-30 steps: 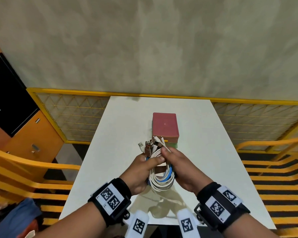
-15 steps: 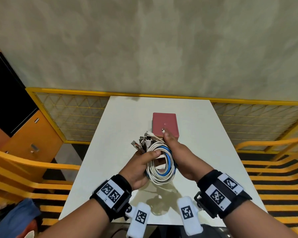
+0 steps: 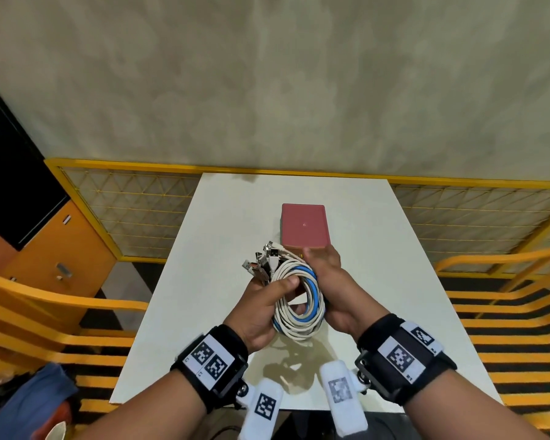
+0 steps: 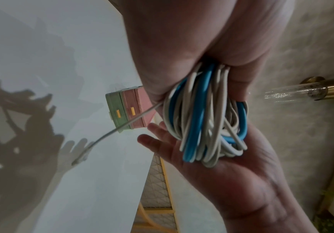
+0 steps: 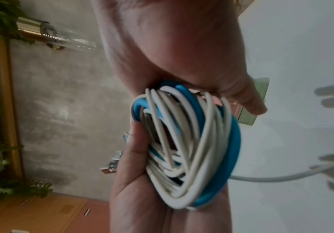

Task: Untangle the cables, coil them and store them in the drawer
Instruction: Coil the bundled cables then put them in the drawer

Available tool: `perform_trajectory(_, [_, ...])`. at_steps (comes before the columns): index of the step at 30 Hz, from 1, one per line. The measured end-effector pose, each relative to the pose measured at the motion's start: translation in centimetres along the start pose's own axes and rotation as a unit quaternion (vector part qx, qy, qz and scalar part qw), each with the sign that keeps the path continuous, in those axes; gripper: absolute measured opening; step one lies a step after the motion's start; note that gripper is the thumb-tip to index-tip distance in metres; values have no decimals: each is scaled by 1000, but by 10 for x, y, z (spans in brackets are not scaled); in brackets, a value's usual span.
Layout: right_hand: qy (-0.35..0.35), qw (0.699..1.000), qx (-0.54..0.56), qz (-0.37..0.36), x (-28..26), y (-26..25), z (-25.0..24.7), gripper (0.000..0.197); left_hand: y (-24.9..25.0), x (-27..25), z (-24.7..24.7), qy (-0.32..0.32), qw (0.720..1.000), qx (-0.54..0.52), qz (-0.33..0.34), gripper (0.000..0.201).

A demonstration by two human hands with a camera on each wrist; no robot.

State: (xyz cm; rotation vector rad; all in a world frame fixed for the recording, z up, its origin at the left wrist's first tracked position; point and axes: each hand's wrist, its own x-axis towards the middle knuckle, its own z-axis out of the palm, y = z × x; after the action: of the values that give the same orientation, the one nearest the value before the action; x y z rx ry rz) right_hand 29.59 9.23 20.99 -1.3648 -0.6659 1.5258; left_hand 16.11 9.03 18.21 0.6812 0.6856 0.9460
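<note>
A coil of white and blue cables (image 3: 315, 296) hangs above the white table (image 3: 204, 281), just in front of a small drawer box with a pink top (image 3: 304, 225). My left hand (image 3: 261, 300) grips the coil's left side, thumb over the strands. Several USB plugs (image 3: 264, 262) stick out past it. My right hand (image 3: 331, 281) lies against the coil's right side with fingers stretched toward the box. In the left wrist view the coil (image 4: 202, 118) rests on the right palm (image 4: 212, 181); one thin white end (image 4: 112, 130) trails off. The box drawers (image 4: 128, 112), pink and green, look closed.
Yellow mesh railing (image 3: 124, 211) runs behind and beside the table, with yellow-and-black striped floor (image 3: 505, 328) to the right. An orange and black cabinet (image 3: 45, 242) stands at the left. A blue cloth (image 3: 29, 401) lies at the lower left.
Both hands have carried the coil forward toward the drawer box. The right hand's fingers have left the top of the coil and stretched out toward the box.
</note>
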Motion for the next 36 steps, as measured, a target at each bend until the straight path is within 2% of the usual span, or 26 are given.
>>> perform_trajectory(4, [46, 996, -76, -21, -5, -9, -10, 62, 13, 8, 0, 13, 1000, -5, 14, 20])
perform_trajectory(7, [91, 991, -96, -28, -11, -8, -32, 38, 27, 17, -6, 48, 998, -9, 42, 17])
perform_trajectory(8, [88, 992, -87, 2, -14, -5, -38, 40, 31, 20, -9, 65, 996, -21, 52, 16])
perform_trajectory(11, [7, 984, -29, 177, -22, 17, -44, 65, 35, 27, -12, 89, 992, -51, 67, 17])
perform_trajectory(13, [-50, 971, 26, 234, -22, 32, -38, 82, 35, 29, -8, 79, 994, -50, 62, 20])
perform_trajectory(14, [-71, 966, 74, 237, -21, 38, -32, 88, 34, 28, -7, 74, 994, -46, 60, 22])
perform_trajectory(16, [-88, 959, 184, 199, -16, 44, -22, 92, 28, 26, -3, 48, 997, -30, 57, 24])
perform_trajectory(17, [-77, 957, 223, 168, -13, 43, -20, 88, 25, 24, -3, 37, 998, -19, 54, 24])
perform_trajectory(19, [-48, 961, 253, 99, -10, 35, -17, 65, 20, 21, -7, 25, 999, 11, 42, 21])
perform_trajectory(20, [-42, 967, 241, 67, -11, 30, -17, 52, 18, 19, -10, 25, 999, 32, 35, 20])
perform_trajectory(22, [-61, 984, 169, 19, -13, 25, -16, 41, 16, 15, -16, 24, 996, 82, 30, 22])
perform_trajectory(24, [-90, 995, 48, -5, -15, 25, -13, 38, 14, 13, -22, 9, 991, 131, 14, 31])
perform_trajectory(27, [-90, 994, -65, -22, -18, 29, -6, 41, 16, 12, -24, -21, 981, 194, 5, 24])
perform_trajectory(33, [-41, 995, -80, -47, -18, 40, -4, 25, 26, 16, -17, -93, 942, 320, 44, 24])
perform_trajectory(36, [-26, 994, -92, -59, -15, 41, -7, 19, 25, 19, -14, -111, 931, 344, 52, 26])
